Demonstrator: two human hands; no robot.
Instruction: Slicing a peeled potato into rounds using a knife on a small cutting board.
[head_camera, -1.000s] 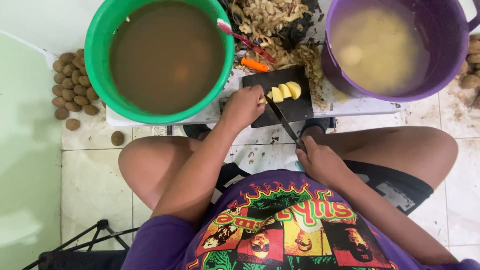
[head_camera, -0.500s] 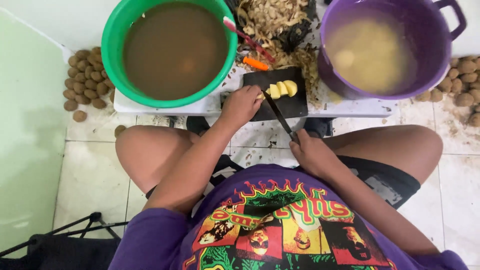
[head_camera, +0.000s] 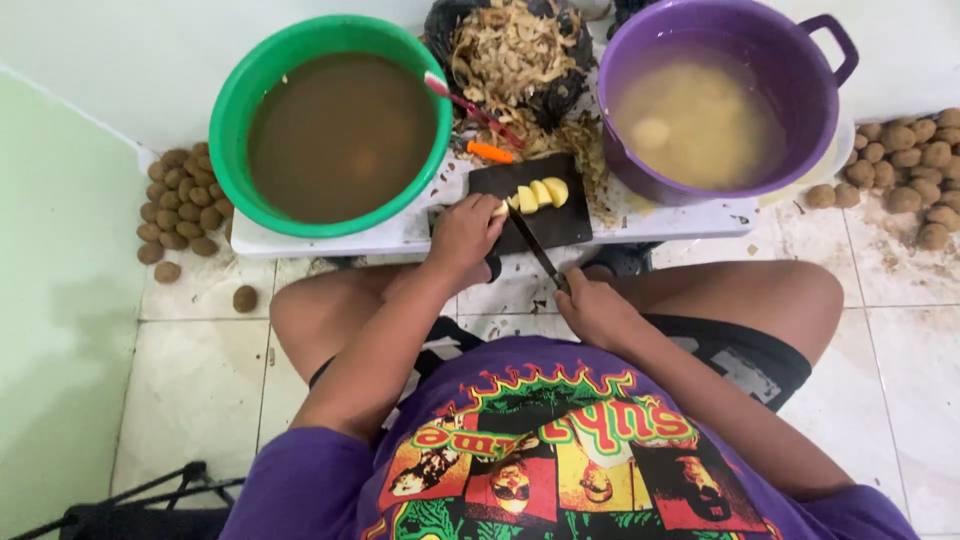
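My left hand (head_camera: 465, 232) presses down on a peeled yellow potato (head_camera: 500, 209) at the left end of a small black cutting board (head_camera: 560, 222). Three cut slices (head_camera: 540, 193) lie on the board just right of my fingers. My right hand (head_camera: 590, 305) grips the handle of a long knife (head_camera: 530, 240), whose blade runs up to the potato beside my left fingertips. The board rests on a low white table (head_camera: 330, 240) above my knees.
A green basin (head_camera: 340, 130) of brown water stands at the left, a purple tub (head_camera: 710, 100) of cloudy water with peeled potatoes at the right. A pile of peels (head_camera: 515, 50), a toothbrush (head_camera: 470, 105) and an orange peeler (head_camera: 490, 152) lie between. Unpeeled potatoes (head_camera: 180, 205) heap on the floor both sides.
The view has shifted so everything sits lower and further left in frame. Both hands keep their hold; the knife blade stays at the potato beside the slices.
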